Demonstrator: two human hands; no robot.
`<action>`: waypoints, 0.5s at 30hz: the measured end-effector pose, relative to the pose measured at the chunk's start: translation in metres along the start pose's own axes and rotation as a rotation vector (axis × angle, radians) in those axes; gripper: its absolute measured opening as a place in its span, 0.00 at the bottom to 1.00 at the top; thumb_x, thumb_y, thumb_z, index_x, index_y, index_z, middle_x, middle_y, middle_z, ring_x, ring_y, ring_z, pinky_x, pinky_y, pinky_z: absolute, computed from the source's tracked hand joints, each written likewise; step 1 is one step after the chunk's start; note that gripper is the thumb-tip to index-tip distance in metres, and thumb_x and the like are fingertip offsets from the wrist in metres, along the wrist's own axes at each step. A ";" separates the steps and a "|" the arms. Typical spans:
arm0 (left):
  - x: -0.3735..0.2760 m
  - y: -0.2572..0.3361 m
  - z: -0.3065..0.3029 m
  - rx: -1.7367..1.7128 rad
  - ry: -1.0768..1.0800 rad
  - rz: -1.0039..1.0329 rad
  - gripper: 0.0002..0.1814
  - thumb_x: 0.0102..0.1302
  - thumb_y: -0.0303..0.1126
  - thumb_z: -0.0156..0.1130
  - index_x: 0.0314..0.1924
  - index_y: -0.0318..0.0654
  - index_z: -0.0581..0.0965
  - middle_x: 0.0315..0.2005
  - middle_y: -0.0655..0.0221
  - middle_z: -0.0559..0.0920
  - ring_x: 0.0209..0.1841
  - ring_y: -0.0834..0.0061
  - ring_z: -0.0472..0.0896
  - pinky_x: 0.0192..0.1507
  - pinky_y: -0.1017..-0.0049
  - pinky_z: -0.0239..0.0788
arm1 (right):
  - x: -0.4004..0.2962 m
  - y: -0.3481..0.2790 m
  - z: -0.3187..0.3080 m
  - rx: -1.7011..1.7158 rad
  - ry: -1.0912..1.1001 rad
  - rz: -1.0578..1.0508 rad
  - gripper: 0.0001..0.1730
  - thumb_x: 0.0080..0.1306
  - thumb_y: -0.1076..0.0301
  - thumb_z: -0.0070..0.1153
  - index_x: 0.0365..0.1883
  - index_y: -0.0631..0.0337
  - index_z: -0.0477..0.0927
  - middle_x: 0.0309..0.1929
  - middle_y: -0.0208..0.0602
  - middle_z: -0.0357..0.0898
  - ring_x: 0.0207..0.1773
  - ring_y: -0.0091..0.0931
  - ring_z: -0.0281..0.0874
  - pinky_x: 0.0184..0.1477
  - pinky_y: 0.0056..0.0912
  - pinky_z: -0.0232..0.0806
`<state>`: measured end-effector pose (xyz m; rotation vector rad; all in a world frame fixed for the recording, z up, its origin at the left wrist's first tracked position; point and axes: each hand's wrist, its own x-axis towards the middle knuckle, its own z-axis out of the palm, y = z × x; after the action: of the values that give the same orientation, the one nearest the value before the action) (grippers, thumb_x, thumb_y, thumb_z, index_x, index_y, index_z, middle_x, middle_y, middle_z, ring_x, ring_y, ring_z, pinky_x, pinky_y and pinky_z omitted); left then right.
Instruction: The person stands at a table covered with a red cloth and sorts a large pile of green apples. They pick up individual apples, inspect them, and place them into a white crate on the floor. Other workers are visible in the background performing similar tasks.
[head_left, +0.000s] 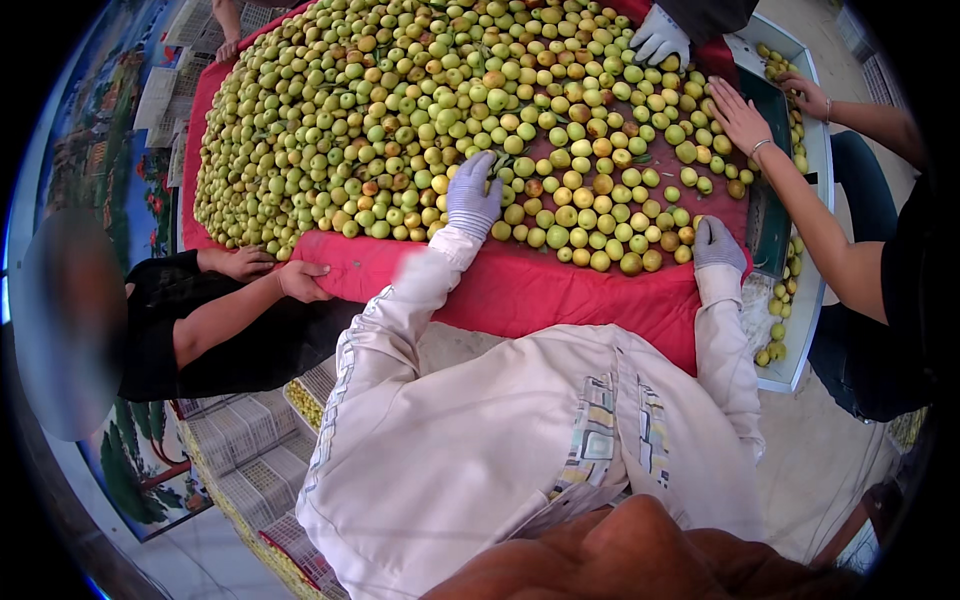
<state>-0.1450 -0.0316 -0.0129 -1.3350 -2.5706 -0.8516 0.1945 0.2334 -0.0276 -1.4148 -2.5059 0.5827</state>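
A thick layer of small green and yellow fruits, like jujubes (352, 135), covers a table spread with red cloth (540, 289). My left hand (475, 196), in a grey-purple knit glove, lies at the near edge of the heap, its fingers on the fruits and beside some green leaves. My right hand (716, 244), gloved alike, rests at the near right corner of the cloth, beside the last fruits; its fingers are bent and partly hidden, and whether it grips the cloth cannot be made out. Between my hands the fruits lie more loosely, with red cloth showing through.
At left a co-worker's hand (304, 281) holds the cloth's edge. At right another person's hand (739, 116) reaches to the fruits, by a green chute (776, 217) and a white-rimmed tray (814, 187). A white-gloved hand (662, 37) works at the far side. Plastic crates (262, 480) stand lower left.
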 end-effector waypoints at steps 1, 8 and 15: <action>-0.002 -0.027 -0.011 0.128 0.044 -0.017 0.27 0.58 0.31 0.68 0.59 0.39 0.76 0.56 0.56 0.79 0.59 0.53 0.76 0.61 0.60 0.70 | 0.000 0.000 0.000 0.005 -0.006 -0.006 0.17 0.72 0.52 0.45 0.47 0.47 0.82 0.46 0.36 0.84 0.45 0.44 0.82 0.46 0.48 0.72; 0.006 -0.041 0.015 0.484 -0.269 -0.237 0.40 0.64 0.58 0.58 0.72 0.53 0.63 0.76 0.60 0.53 0.75 0.35 0.47 0.72 0.40 0.39 | 0.002 0.000 -0.003 -0.016 -0.057 0.043 0.18 0.73 0.52 0.46 0.50 0.50 0.83 0.46 0.43 0.84 0.48 0.43 0.82 0.50 0.44 0.72; 0.006 0.088 0.065 0.320 -0.449 -0.025 0.42 0.64 0.59 0.57 0.72 0.45 0.63 0.74 0.53 0.55 0.74 0.38 0.49 0.71 0.40 0.40 | 0.006 0.006 0.007 -0.045 -0.068 0.035 0.19 0.73 0.50 0.45 0.50 0.47 0.83 0.45 0.43 0.85 0.47 0.44 0.82 0.48 0.47 0.73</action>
<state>-0.0708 0.0470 -0.0273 -1.5296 -2.8853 -0.1302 0.1936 0.2402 -0.0369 -1.4822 -2.5673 0.5939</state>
